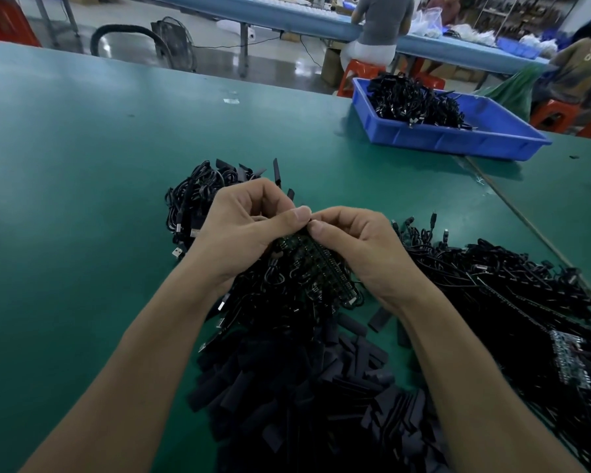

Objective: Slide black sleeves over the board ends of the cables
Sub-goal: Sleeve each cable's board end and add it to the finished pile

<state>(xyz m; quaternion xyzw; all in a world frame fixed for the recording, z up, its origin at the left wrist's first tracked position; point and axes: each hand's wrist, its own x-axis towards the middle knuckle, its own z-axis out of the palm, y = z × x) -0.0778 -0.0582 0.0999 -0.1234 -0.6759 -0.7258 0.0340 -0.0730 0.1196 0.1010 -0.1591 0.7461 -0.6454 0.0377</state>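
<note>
Green board strip (316,264) is gripped steady by the left hand (243,230) while the right hand (359,244) pinches its top end.

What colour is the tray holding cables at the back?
The tray is blue, seen in the head view.

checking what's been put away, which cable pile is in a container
The cable pile in the blue bin, far right; the other piles lie loose on the green table.
</note>
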